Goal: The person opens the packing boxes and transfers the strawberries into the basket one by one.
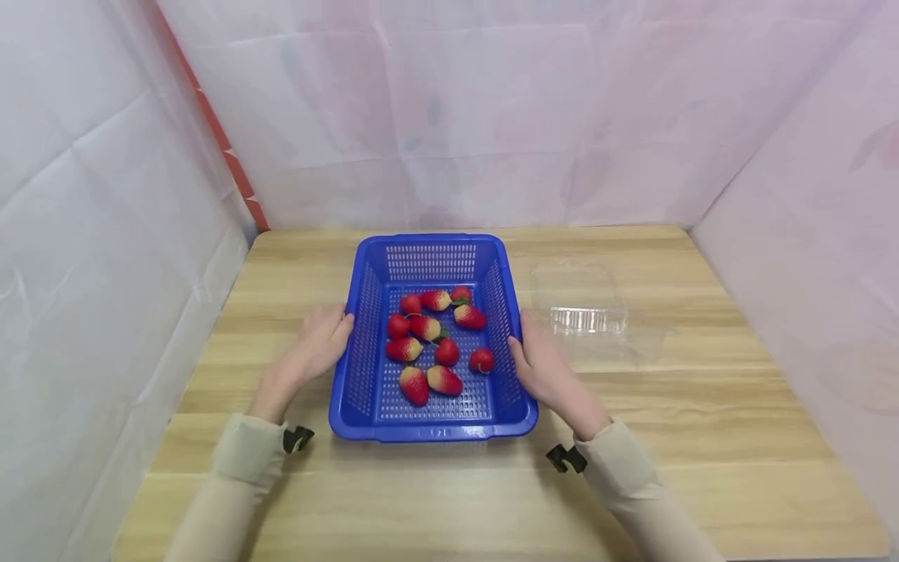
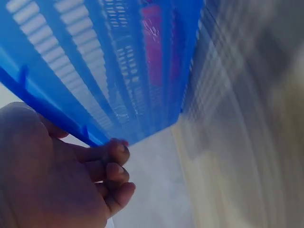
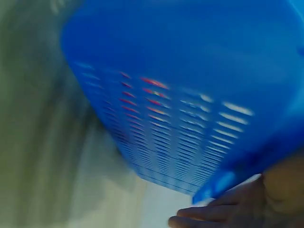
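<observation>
A blue plastic basket (image 1: 435, 432) with slotted walls is held level in the middle of the wooden table. My left hand (image 1: 319, 343) grips its left rim, thumb on top and fingers curled beneath the edge, as the left wrist view shows. On the opposite side my right hand (image 1: 551, 378) holds the right rim, thumb over it and fingers under. Inside lie several red strawberries (image 1: 414, 386) with pale yellow ends, and among them several small round red fruits (image 1: 446, 353), some with stems. Through the slots in both wrist views, bits of red fruit show.
To the right of the basket a clear plastic clamshell box (image 1: 586, 320) lies on the table (image 1: 730, 437). Pale cloth (image 1: 492, 117) hangs behind the table and along both sides. A red strip (image 1: 225, 144) runs down the back left corner.
</observation>
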Demonstrator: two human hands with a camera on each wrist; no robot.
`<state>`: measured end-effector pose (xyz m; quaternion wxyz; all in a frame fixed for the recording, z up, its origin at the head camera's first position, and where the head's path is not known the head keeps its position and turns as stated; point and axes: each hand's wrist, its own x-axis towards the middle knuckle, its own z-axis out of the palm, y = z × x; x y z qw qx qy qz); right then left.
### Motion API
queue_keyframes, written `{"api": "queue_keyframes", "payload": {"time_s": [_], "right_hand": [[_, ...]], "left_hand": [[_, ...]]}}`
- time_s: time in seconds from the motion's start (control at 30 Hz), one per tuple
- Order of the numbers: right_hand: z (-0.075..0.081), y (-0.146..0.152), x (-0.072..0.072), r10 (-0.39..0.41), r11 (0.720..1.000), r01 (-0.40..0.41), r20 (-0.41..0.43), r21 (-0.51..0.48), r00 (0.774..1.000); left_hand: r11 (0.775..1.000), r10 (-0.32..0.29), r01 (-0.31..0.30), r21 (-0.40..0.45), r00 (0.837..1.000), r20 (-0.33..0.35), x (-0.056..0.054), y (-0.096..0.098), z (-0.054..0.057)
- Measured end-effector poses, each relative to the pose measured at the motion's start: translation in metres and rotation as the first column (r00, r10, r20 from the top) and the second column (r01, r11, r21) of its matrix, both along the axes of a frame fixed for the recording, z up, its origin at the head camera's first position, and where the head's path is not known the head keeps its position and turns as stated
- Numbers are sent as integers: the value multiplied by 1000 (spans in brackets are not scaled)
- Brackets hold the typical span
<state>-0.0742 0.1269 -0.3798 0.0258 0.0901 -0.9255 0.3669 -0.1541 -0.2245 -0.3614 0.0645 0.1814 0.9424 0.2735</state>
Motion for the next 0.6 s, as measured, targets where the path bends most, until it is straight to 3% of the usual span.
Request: {"api": "queue_keyframes", "payload": {"time_s": [0.07, 0.2, 0.37, 0.5, 0.53, 0.6], "right_hand": [[-4, -1, 3, -40, 999, 40, 31, -8, 999], [-6, -5, 8, -96, 995, 98, 68, -20, 993], [-2, -7, 5, -117, 993, 118, 28, -28, 993], [5, 2, 6, -131, 989, 120, -146, -83, 981], [8, 8, 6, -142, 988, 122, -220, -99, 965], [12, 23, 9, -179, 983, 148, -378, -109, 908]], "left_hand": [[999, 8, -9, 46, 999, 37, 6, 2, -3], [992, 14, -19, 126, 999, 41, 16, 4, -6], [986, 19, -17, 167, 1000, -10, 15, 3, -7], [986, 13, -12, 168, 1000, -9, 11, 4, -7], [985, 12, -12, 175, 1000, 1, 10, 4, -7], [983, 9, -12, 183, 1000, 13, 11, 5, -6]]}}
